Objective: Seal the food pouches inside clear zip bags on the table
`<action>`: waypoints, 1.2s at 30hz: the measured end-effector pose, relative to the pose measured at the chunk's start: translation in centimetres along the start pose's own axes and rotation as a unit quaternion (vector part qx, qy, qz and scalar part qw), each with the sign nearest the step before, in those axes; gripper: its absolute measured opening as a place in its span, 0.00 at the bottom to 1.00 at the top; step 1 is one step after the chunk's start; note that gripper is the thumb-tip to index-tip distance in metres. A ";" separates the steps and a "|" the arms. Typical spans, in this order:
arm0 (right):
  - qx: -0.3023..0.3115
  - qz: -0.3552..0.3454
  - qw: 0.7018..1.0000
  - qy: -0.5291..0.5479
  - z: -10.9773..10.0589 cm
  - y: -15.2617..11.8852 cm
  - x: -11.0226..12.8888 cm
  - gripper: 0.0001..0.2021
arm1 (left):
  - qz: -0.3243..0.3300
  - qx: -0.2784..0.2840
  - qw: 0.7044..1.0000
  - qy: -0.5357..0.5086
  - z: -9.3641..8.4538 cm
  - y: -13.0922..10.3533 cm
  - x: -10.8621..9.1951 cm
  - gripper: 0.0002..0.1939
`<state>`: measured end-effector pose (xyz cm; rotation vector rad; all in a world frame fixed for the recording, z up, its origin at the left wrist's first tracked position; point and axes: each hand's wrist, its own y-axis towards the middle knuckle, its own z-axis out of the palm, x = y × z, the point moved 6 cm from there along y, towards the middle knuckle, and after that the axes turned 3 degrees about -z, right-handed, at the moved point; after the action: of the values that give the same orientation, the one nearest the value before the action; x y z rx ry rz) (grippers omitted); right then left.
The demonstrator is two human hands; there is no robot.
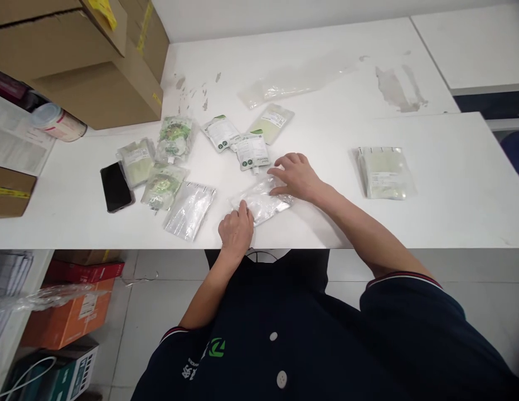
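Observation:
A clear plastic bag (263,201) lies flat on the white table in front of me. My left hand (236,228) has its fingers curled closed at the bag's lower left edge. Over the bag's upper right side is my right hand (299,177), thumb and fingers apart. Just beyond the bag lie a white-and-green spouted pouch (251,151), a second such pouch (221,133) and a pale green labelled packet (272,123). To the left of my left hand is a stack of clear bags (190,211).
Farther left are green-printed pouches (174,138), another pale green packet (137,161) and a black phone (116,187). Cardboard boxes (104,89) stand at the back left beside a jar (61,122). A packet stack (384,174) lies right; a long plastic sleeve (292,83) lies behind.

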<state>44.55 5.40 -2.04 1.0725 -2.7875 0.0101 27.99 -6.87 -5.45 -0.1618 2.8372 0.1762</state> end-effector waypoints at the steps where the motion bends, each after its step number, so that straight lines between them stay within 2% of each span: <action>1: -0.041 0.024 0.999 -0.002 -0.3 -0.7 0.4 0.20 | -0.006 0.015 1.000 0.020 0.3 0.0 0.0 0.23; 3: -0.103 0.071 0.992 0.023 -0.5 -2.4 1.6 0.16 | -0.016 0.037 0.998 0.043 0.5 0.0 -0.1 0.24; 5: -0.121 0.087 0.987 0.057 0.2 -3.9 3.4 0.17 | -0.013 0.038 0.998 0.056 0.4 -0.1 -0.4 0.25; 9: -0.053 0.039 0.996 0.057 3.5 -4.9 6.5 0.23 | 0.014 -0.002 0.998 0.055 -0.9 -0.1 -0.8 0.22; 11: -0.011 0.018 0.998 0.062 4.7 -4.8 6.9 0.24 | 0.041 -0.014 0.998 0.046 -1.8 0.3 -0.9 0.20; 14: 0.019 0.010 0.995 0.093 5.2 -4.5 6.3 0.24 | 0.078 -0.013 0.996 0.034 -2.9 2.0 -1.1 0.20; 17: 0.019 0.002 0.992 0.127 5.0 -4.5 5.7 0.24 | 0.049 0.030 0.998 0.024 -2.5 4.7 -1.1 0.20; 20: 0.008 -0.030 0.986 0.161 4.8 -4.8 5.4 0.23 | -0.010 0.103 0.994 -0.021 -1.0 7.0 -1.2 0.26; 24: -0.010 -0.093 0.972 0.217 4.5 -5.9 5.3 0.20 | -0.044 0.170 0.976 -0.127 0.5 8.2 -1.7 0.28; 27: -0.042 -0.110 0.965 0.233 4.1 -6.9 5.5 0.17 | -0.059 0.196 0.966 -0.159 1.0 8.3 -1.9 0.27; 29: -0.073 -0.092 0.972 0.206 3.7 -7.6 5.9 0.16 | -0.059 0.205 0.964 -0.157 1.2 8.3 -2.0 0.25; 32: -0.112 0.000 0.984 0.137 3.5 -8.7 6.1 0.15 | -0.054 0.210 0.963 -0.162 1.3 8.2 -2.1 0.20; 34: -0.127 0.057 0.984 0.111 3.6 -9.4 6.1 0.16 | -0.053 0.205 0.958 -0.193 1.2 8.2 -2.1 0.17; 36: -0.142 0.074 0.981 0.109 3.9 -9.9 6.1 0.17 | -0.053 0.192 0.946 -0.256 1.1 8.3 -2.2 0.15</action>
<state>46.13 -6.31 -5.51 0.7464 -2.5653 -0.2302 29.38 1.64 -4.99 -0.1544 2.2800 -0.3148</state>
